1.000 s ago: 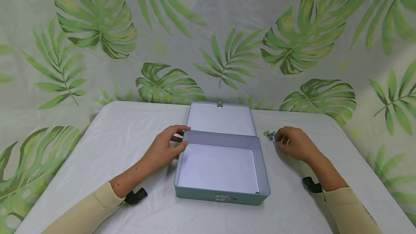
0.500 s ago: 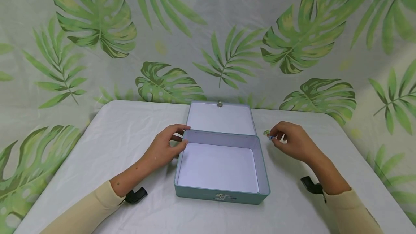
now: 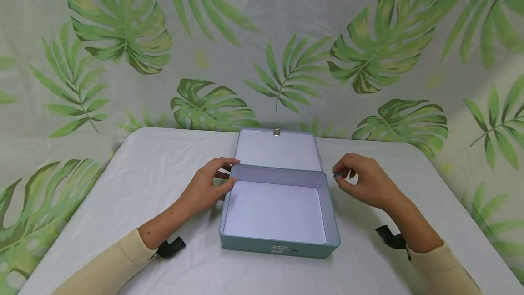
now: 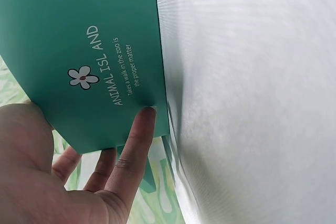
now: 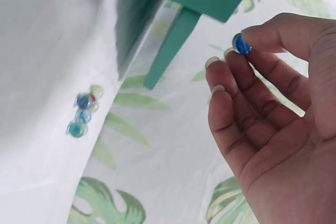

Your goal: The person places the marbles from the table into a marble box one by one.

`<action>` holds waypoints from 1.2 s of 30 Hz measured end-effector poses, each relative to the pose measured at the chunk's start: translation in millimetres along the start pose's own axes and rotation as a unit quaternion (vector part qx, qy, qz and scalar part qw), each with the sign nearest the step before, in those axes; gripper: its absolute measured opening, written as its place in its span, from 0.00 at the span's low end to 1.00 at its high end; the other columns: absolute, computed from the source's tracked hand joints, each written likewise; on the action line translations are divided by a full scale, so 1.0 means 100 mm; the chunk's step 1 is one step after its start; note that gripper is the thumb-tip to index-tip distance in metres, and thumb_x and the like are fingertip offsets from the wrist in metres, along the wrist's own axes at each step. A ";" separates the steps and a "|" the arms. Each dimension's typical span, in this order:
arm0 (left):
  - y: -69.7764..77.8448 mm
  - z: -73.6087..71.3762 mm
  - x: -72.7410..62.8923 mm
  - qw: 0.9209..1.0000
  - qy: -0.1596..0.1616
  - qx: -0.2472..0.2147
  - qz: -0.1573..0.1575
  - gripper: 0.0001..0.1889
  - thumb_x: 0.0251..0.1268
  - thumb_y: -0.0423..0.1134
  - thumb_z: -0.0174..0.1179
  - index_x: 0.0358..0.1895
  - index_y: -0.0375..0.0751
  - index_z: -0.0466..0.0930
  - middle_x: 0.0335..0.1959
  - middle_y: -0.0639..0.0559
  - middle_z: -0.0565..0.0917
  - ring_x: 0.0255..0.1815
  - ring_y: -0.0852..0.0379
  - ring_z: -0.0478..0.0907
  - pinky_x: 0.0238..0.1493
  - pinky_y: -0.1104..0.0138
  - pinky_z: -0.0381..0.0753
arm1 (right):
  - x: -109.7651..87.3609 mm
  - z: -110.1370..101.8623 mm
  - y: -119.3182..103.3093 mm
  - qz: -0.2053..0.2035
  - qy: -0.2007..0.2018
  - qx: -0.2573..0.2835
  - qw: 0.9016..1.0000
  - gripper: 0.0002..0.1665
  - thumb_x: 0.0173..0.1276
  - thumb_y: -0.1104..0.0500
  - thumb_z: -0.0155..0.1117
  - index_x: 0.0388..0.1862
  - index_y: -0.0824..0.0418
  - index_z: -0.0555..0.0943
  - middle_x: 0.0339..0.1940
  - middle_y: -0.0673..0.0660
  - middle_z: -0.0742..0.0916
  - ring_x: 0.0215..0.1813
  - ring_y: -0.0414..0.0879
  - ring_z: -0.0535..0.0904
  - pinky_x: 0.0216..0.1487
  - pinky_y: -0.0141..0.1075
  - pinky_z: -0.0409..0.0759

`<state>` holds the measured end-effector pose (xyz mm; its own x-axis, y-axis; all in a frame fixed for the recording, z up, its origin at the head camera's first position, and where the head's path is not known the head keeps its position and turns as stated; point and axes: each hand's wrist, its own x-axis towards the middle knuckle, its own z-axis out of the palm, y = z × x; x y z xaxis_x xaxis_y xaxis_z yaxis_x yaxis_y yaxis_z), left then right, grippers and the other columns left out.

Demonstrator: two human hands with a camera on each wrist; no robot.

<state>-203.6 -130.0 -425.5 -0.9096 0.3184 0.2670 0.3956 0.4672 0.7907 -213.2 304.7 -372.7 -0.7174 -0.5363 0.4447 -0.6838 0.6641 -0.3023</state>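
A green tin box (image 3: 278,248) with a pale inside stands on the table, its hinged lid (image 3: 278,149) laid back behind it. My left hand (image 3: 209,183) holds the box at its back left corner, thumb by the rim. In the left wrist view one finger (image 4: 134,148) presses the box's printed side. Right of the box, my right hand (image 3: 366,181) pinches a blue glass marble (image 5: 242,44) between thumb and finger, lifted off the cloth. Several more marbles (image 5: 83,115) lie clustered on the table in the right wrist view; the hand mostly hides them in the head view.
White cloth covers the table (image 3: 163,149). A leaf-patterned curtain (image 3: 286,26) hangs directly behind the table's back edge. A metal clasp (image 3: 277,132) sits on the lid's far edge, and another latch (image 3: 282,249) is on the box's front.
My right hand has moved left to beside the box, and the blue marble now shows raised in its pinch. The left hand and the box have stayed put.
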 end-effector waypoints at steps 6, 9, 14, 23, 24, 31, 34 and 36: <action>0.00 0.00 0.00 1.000 0.001 0.001 0.005 0.24 0.77 0.39 0.64 0.73 0.55 0.76 0.62 0.47 0.80 0.57 0.45 0.86 0.49 0.58 0.90 | 0.02 0.03 -0.11 -0.009 -0.001 0.002 1.000 0.15 0.61 0.72 0.75 0.40 0.55 0.85 0.38 0.43 0.86 0.36 0.40 0.82 0.37 0.34 0.84; 0.00 0.01 0.00 1.000 0.001 0.001 0.006 0.24 0.77 0.39 0.64 0.73 0.54 0.76 0.62 0.47 0.80 0.57 0.45 0.86 0.49 0.59 0.90 | 0.03 0.04 -0.14 -0.014 -0.001 0.008 1.000 0.15 0.61 0.72 0.75 0.41 0.55 0.85 0.38 0.44 0.86 0.37 0.40 0.82 0.37 0.34 0.84; 0.00 0.01 0.00 1.000 0.000 0.001 0.003 0.24 0.77 0.39 0.64 0.72 0.55 0.76 0.62 0.48 0.80 0.57 0.46 0.86 0.49 0.59 0.90 | 0.04 0.05 -0.18 -0.018 0.003 0.022 1.000 0.15 0.61 0.71 0.76 0.42 0.55 0.85 0.39 0.43 0.86 0.37 0.41 0.82 0.37 0.32 0.83; 0.00 0.00 -0.01 1.000 0.002 -0.001 0.009 0.23 0.77 0.40 0.64 0.72 0.54 0.76 0.61 0.48 0.80 0.57 0.46 0.86 0.47 0.60 0.90 | 0.05 0.11 -0.21 -0.014 0.000 0.032 0.999 0.15 0.61 0.72 0.77 0.42 0.55 0.86 0.40 0.43 0.86 0.38 0.40 0.81 0.38 0.32 0.83; 0.00 0.00 -0.01 1.000 0.002 -0.001 0.009 0.23 0.77 0.39 0.64 0.72 0.54 0.76 0.61 0.48 0.80 0.57 0.46 0.86 0.47 0.61 0.90 | 0.05 0.11 -0.21 -0.012 0.000 0.032 0.999 0.16 0.61 0.72 0.77 0.43 0.55 0.86 0.40 0.43 0.86 0.38 0.40 0.82 0.38 0.32 0.83; 0.01 0.00 0.00 1.000 0.001 -0.002 0.006 0.23 0.77 0.39 0.64 0.72 0.54 0.76 0.61 0.48 0.80 0.57 0.47 0.86 0.48 0.60 0.89 | 0.04 0.10 -0.11 -0.014 0.013 0.022 1.000 0.17 0.61 0.73 0.76 0.43 0.55 0.86 0.40 0.45 0.87 0.37 0.40 0.82 0.37 0.32 0.83; 0.01 0.00 0.00 1.000 0.001 -0.002 0.003 0.23 0.78 0.40 0.64 0.72 0.55 0.76 0.61 0.48 0.80 0.57 0.47 0.86 0.48 0.60 0.90 | 0.03 0.10 -0.02 -0.014 0.022 0.011 1.000 0.18 0.60 0.74 0.76 0.43 0.55 0.86 0.39 0.47 0.88 0.36 0.41 0.82 0.36 0.33 0.84; 0.00 0.00 -0.01 1.000 0.000 -0.002 0.002 0.23 0.78 0.40 0.64 0.72 0.55 0.76 0.61 0.48 0.80 0.57 0.46 0.86 0.49 0.59 0.90 | 0.01 0.11 0.05 -0.011 0.026 0.006 1.000 0.18 0.59 0.75 0.76 0.42 0.56 0.86 0.39 0.48 0.88 0.36 0.40 0.82 0.35 0.33 0.84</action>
<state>-202.9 -130.1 -425.2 -0.9082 0.3198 0.2700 0.3984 0.4630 0.7918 -219.2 302.0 -382.5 -0.6937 -0.5227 0.4956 -0.7017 0.6457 -0.3011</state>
